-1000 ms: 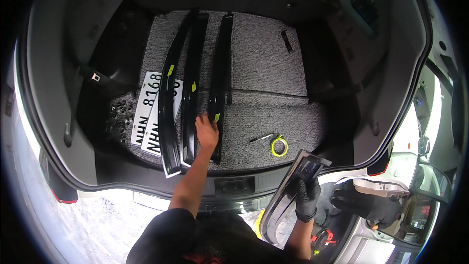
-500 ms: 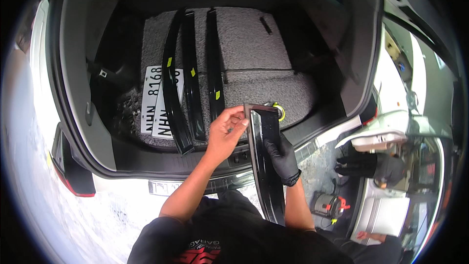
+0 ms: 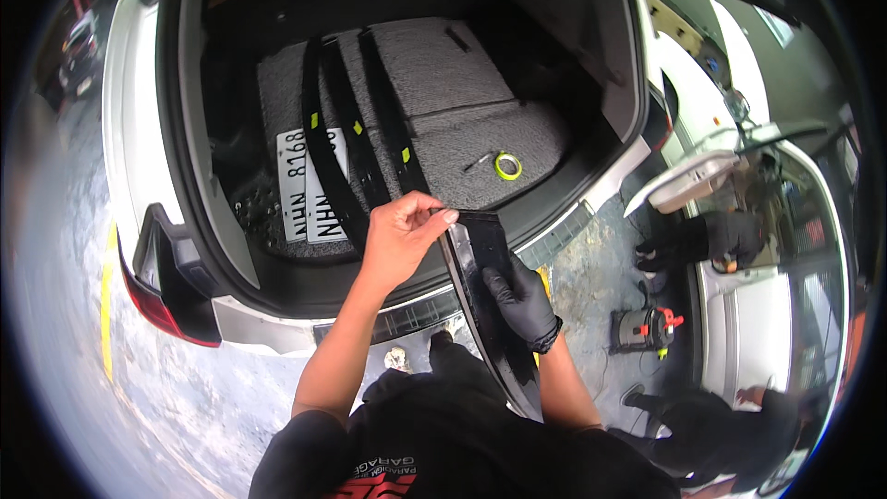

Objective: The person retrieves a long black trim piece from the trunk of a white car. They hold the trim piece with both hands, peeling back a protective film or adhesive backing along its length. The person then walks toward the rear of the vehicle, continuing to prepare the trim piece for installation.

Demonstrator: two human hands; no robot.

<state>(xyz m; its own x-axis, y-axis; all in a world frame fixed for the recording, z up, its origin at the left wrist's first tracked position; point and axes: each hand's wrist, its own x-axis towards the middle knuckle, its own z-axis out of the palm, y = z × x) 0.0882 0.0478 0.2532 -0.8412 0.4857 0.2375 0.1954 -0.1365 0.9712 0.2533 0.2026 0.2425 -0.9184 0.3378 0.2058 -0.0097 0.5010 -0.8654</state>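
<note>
A long, glossy black car window visor [image 3: 479, 263] slants down from the boot edge toward my body. My bare left hand [image 3: 395, 242] pinches its far corner between thumb and fingertips. Lower down, my right hand [image 3: 525, 305], in a black glove, grips its right side with the thumb across the face. The visor's near end runs down beside my right forearm. Three similar dark visors, each with a small yellow tag, lie in the car boot: a left one [image 3: 319, 143], a middle one [image 3: 356, 143] and a right one [image 3: 390, 120].
Two white number plates [image 3: 292, 187] lie partly under the visors on the grey boot carpet [image 3: 462, 139]. A yellow-green tape roll [image 3: 508, 177] sits nearer the boot's right side. Rightward are a vacuum cleaner [image 3: 637, 330], an open-doored white car, and people [image 3: 735, 238] beside it.
My view has shifted, and the visor's far end now sits lower, uncovering the tape roll. My left hand has closed to a pinch at the visor's corner. The right hand keeps its grip.
</note>
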